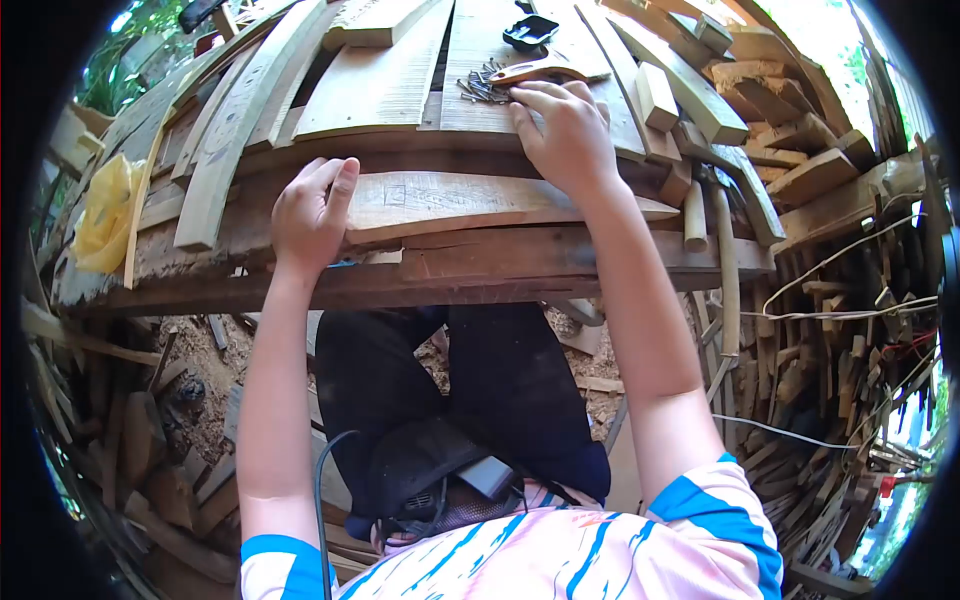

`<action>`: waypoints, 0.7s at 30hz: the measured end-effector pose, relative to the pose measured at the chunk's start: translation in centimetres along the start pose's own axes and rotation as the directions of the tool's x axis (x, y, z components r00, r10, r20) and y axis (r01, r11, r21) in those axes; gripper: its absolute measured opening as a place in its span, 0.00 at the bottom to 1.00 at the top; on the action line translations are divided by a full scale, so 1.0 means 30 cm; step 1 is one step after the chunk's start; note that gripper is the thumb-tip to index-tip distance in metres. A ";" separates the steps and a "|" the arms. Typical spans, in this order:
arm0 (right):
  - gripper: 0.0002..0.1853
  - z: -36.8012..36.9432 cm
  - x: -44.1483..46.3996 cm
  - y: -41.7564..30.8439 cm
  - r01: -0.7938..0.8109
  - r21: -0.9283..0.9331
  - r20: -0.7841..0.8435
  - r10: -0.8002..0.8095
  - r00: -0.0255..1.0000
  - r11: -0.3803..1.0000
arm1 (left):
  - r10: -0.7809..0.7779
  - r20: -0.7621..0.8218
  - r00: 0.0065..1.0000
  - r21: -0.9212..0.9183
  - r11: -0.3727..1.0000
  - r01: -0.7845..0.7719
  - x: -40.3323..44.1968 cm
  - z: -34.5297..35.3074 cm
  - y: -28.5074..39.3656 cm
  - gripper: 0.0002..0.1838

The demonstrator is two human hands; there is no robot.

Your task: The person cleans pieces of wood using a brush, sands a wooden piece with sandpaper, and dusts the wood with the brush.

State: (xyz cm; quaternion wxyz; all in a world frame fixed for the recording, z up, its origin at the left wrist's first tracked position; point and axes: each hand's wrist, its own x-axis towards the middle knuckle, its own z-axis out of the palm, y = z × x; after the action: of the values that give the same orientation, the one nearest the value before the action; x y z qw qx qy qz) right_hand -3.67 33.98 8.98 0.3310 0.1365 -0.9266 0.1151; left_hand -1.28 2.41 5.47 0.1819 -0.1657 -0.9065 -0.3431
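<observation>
My left hand (312, 215) is closed at the left end of a curved light board (440, 200) with pencil marks; what its fingers hold, if anything, is hidden. My right hand (570, 138) reaches across the board to the bench top, its thumb apart from its fingers. Its fingertips are beside a loose pile of nails (482, 84) and against a curved wooden piece (545, 70). I see nothing held in it. Behind the pile sits a small black tray (530, 32).
Long planks (232, 140) lie over the bench. A yellow plastic bag (105, 215) hangs at the left. Near the right end are a small wood block (656, 97) and a hammer with a long handle (727, 270). Wood scraps (800, 400) are stacked at the right.
</observation>
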 end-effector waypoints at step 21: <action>0.08 -0.027 0.061 0.074 0.110 0.155 0.064 -0.121 0.991 0.982 | 0.091 -0.258 0.962 0.000 0.996 -0.094 -0.030 0.031 0.003 0.27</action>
State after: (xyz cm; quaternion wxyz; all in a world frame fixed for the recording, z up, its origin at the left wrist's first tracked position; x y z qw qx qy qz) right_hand -5.29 35.98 10.49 0.2917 0.2189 -0.9171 0.1608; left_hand -0.67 2.95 4.46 0.3131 -0.1630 -0.8643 -0.3582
